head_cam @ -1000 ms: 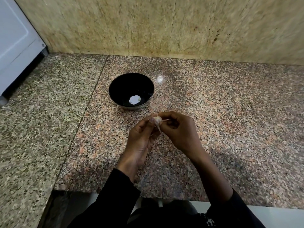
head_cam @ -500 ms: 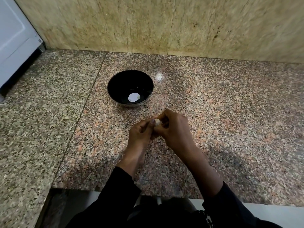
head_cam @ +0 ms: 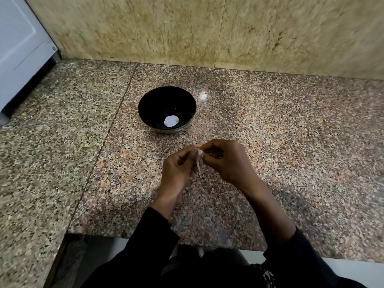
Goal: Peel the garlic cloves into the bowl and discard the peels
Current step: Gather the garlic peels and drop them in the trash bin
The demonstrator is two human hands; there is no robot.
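Fingertips [head_cam: 195, 151] of the left hand [head_cam: 176, 169] and those of the right hand [head_cam: 226, 161] meet over the counter, all curled in, and between them they pinch 1 small garlic clove [head_cam: 200, 152]. Only a pale bit of the clove shows between the thumbs and forefingers. A thin strip of peel [head_cam: 198, 163] hangs down from it, loose at its lower end, in the gap between the 2 hands. Which hand has hold of the peel I cannot tell.

Both hands are held above the speckled granite counter [head_cam: 291, 142], near its front edge. Dark sleeves [head_cam: 153, 231] cover both forearms up to the wrists.

Beyond the hands, a little to the left, a black bowl [head_cam: 145, 104] stands upright on the counter, apart from the fingers. A white patch [head_cam: 170, 121] lies at its bottom with a small pale lump at its right edge; whether that is a clove or a reflection I cannot tell.

A beige stone wall [head_cam: 187, 28] rises behind the counter, and a white appliance [head_cam: 18, 44] stands at the far left.
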